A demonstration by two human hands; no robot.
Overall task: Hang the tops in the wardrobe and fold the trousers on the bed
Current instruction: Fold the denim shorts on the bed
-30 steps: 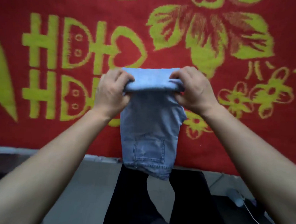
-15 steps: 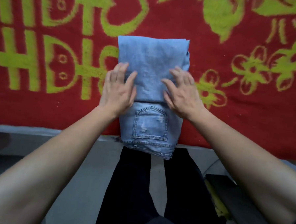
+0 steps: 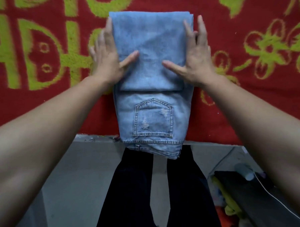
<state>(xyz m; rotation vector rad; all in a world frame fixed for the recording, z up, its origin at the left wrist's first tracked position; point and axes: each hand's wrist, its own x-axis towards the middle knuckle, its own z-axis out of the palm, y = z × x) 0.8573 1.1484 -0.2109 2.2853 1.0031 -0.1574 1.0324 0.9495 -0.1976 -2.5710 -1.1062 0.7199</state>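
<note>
Light blue jeans (image 3: 151,65) lie folded on the red and yellow-green bedspread (image 3: 251,94), back pocket up, waistband hanging a little over the bed's near edge. My left hand (image 3: 108,54) lies flat along the left side of the folded upper layer, thumb across the denim. On the right side my right hand (image 3: 195,55) lies flat in the same way, fingers straight and pointing away from me. Both hands press the fold; neither grips the cloth.
The bed's front edge (image 3: 57,134) runs across the view just below the jeans. Below it are a grey floor (image 3: 76,170) and my legs in black trousers (image 3: 129,190). A dark low surface with a white cable (image 3: 270,192) and some colourful items sits at the lower right.
One second ago both hands gripped the folded end of the jeans in the air. They laid it down, then slid apart from the top of the fold to its two sides.
</note>
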